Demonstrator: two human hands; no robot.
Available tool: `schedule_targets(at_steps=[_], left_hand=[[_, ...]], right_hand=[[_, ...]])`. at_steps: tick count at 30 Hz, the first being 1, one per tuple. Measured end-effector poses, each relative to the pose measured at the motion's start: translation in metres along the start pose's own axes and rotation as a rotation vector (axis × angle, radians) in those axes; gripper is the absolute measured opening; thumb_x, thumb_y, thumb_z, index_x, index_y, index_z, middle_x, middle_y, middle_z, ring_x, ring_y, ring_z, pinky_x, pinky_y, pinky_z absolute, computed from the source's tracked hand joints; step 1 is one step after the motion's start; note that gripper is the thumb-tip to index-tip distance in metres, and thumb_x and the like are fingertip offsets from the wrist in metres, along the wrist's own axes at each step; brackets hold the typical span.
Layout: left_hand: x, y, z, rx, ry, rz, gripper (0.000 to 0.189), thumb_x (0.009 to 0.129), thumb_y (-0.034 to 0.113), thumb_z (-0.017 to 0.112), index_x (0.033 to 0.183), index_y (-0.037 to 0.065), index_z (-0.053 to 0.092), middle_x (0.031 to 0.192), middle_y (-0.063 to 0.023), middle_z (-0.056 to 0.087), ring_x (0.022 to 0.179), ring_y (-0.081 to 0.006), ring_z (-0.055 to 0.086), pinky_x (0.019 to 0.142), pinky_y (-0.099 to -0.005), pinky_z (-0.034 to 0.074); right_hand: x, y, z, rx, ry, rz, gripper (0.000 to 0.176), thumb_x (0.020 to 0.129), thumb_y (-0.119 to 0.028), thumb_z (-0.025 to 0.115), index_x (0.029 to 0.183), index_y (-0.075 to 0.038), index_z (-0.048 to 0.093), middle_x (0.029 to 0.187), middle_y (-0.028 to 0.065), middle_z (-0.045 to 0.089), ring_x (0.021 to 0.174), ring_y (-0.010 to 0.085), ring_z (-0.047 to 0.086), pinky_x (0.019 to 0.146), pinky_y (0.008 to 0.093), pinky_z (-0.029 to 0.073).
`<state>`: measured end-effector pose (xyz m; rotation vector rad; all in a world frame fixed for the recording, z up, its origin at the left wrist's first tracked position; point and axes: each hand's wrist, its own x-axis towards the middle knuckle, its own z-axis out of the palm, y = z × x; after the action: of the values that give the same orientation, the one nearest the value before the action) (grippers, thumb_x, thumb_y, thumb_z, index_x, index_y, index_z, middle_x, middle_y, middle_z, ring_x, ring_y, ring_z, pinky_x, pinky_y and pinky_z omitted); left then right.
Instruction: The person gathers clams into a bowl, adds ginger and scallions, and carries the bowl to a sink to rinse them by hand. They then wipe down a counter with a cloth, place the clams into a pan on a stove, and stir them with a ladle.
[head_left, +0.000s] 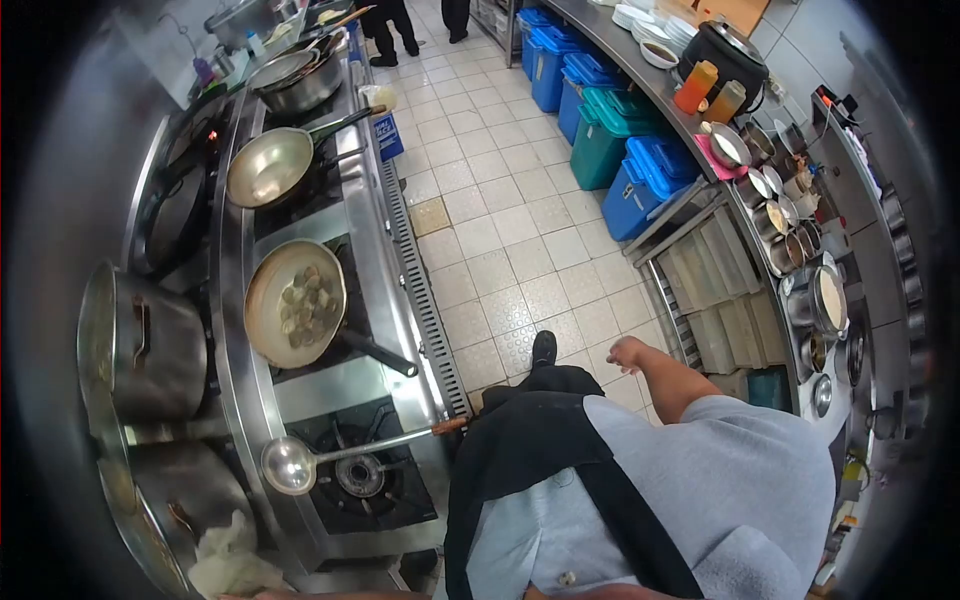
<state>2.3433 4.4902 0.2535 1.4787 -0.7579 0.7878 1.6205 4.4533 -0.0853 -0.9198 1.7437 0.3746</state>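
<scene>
My right hand (627, 354) hangs over the tiled floor beside my hip. Its fingers are loosely apart and hold nothing. At the bottom left edge, my left forearm (340, 595) reaches towards a bunched whitish cloth (235, 560) beside a large pot (190, 490). My left hand appears closed on the cloth, its fingers mostly cut off by the frame. On the stove, a frying pan (268, 330) contains several clams or similar shells (310, 308). A ladle (290, 466) lies across the front burner (358, 474), its wooden-ended handle towards me.
Another pan (268, 168) and a stockpot (150, 345) stand on the range. Blue bins (648, 190) and a green bin (612, 135) line the right counter, which carries sauce bottles (697, 87), bowls and a pot (828, 300). Two people's legs (390, 30) show at the far end.
</scene>
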Motion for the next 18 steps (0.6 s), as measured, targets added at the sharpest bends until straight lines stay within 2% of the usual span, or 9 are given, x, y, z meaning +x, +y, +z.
schedule_targets(at_steps=[3, 5, 7, 9, 11, 13, 15, 16, 18], left_hand=[[-0.024, 0.092, 0.064, -0.092, -0.080, 0.045, 0.025, 0.089, 0.021, 0.057, 0.091, -0.004, 0.056, 0.082, -0.0113, 0.054, 0.072, -0.0204, 0.048, 0.068, -0.0337, 0.043], [-0.050, 0.115, 0.100, -0.511, -0.246, -0.333, 0.021, 0.088, 0.013, 0.055, 0.103, -0.001, 0.054, 0.098, -0.0150, 0.058, 0.090, -0.0247, 0.058, 0.081, -0.0352, 0.049], [-0.097, 0.170, 0.138, -0.749, -0.482, -0.350, 0.024, 0.088, 0.014, 0.055, 0.106, -0.002, 0.052, 0.101, -0.0139, 0.057, 0.092, -0.0221, 0.056, 0.080, -0.0343, 0.048], [-0.143, 0.234, 0.172, -0.748, -0.717, -0.321, 0.029, 0.088, 0.017, 0.057, 0.108, -0.003, 0.051, 0.101, -0.0154, 0.056, 0.095, -0.0218, 0.056, 0.086, -0.0343, 0.045], [-0.201, 0.277, 0.206, -0.940, -0.915, -0.388, 0.027, 0.087, 0.013, 0.058, 0.107, -0.004, 0.051, 0.103, -0.0157, 0.056, 0.096, -0.0213, 0.056, 0.087, -0.0328, 0.045], [-0.253, 0.309, 0.236, -1.082, -1.157, -0.499, 0.024, 0.086, 0.006, 0.058, 0.106, -0.004, 0.052, 0.105, -0.0155, 0.058, 0.098, -0.0202, 0.056, 0.087, -0.0314, 0.044], [-0.291, 0.349, 0.259, -1.131, -1.350, -0.557, 0.022, 0.085, 0.003, 0.058, 0.105, -0.004, 0.053, 0.106, -0.0149, 0.059, 0.098, -0.0187, 0.056, 0.088, -0.0306, 0.044], [-0.307, 0.364, 0.271, -1.130, -1.404, -0.565, 0.021, 0.086, 0.003, 0.057, 0.104, -0.004, 0.053, 0.106, -0.0147, 0.060, 0.097, -0.0181, 0.057, 0.087, -0.0300, 0.044], [-0.329, 0.383, 0.299, -1.110, -1.525, -0.587, 0.019, 0.088, 0.004, 0.056, 0.104, -0.005, 0.053, 0.103, -0.0135, 0.061, 0.093, -0.0160, 0.058, 0.086, -0.0283, 0.044]], right_hand=[[-0.005, -0.044, -0.033, 0.086, 0.065, -0.018, 0.023, 0.080, -0.025, 0.062, 0.089, -0.004, 0.060, 0.076, 0.0099, 0.061, 0.069, 0.0215, 0.064, 0.059, 0.0363, 0.053], [-0.002, -0.058, -0.054, 0.130, 0.393, -0.324, 0.032, 0.079, -0.023, 0.064, 0.103, -0.002, 0.061, 0.082, 0.0147, 0.064, 0.069, 0.0225, 0.065, 0.065, 0.0357, 0.053], [-0.006, -0.081, -0.086, 0.146, 0.362, -0.401, 0.041, 0.081, -0.031, 0.061, 0.113, -0.005, 0.059, 0.109, 0.0179, 0.061, 0.104, 0.0282, 0.057, 0.089, 0.0357, 0.045], [-0.029, -0.107, -0.122, 0.327, 0.322, -0.547, 0.042, 0.081, -0.029, 0.063, 0.115, -0.005, 0.059, 0.111, 0.0193, 0.060, 0.108, 0.0269, 0.056, 0.090, 0.0343, 0.045], [-0.045, -0.132, -0.152, 0.481, 0.276, -0.787, 0.041, 0.083, -0.028, 0.063, 0.116, -0.005, 0.058, 0.117, 0.0182, 0.057, 0.110, 0.0262, 0.054, 0.091, 0.0341, 0.043], [-0.091, -0.168, -0.185, 0.465, 0.335, -1.009, 0.042, 0.085, -0.026, 0.061, 0.122, -0.007, 0.054, 0.121, 0.0158, 0.054, 0.112, 0.0260, 0.052, 0.092, 0.0344, 0.043], [-0.111, -0.192, -0.209, 0.347, 0.518, -1.221, 0.038, 0.087, -0.020, 0.059, 0.122, -0.007, 0.052, 0.121, 0.0144, 0.052, 0.109, 0.0266, 0.052, 0.090, 0.0354, 0.043], [-0.106, -0.200, -0.220, 0.353, 0.524, -1.214, 0.038, 0.087, -0.020, 0.059, 0.122, -0.007, 0.052, 0.121, 0.0144, 0.052, 0.109, 0.0266, 0.052, 0.090, 0.0354, 0.043], [-0.093, -0.212, -0.247, 0.356, 0.370, -1.308, 0.027, 0.089, -0.016, 0.056, 0.113, -0.004, 0.054, 0.107, 0.0105, 0.057, 0.098, 0.0199, 0.055, 0.085, 0.0321, 0.044]])
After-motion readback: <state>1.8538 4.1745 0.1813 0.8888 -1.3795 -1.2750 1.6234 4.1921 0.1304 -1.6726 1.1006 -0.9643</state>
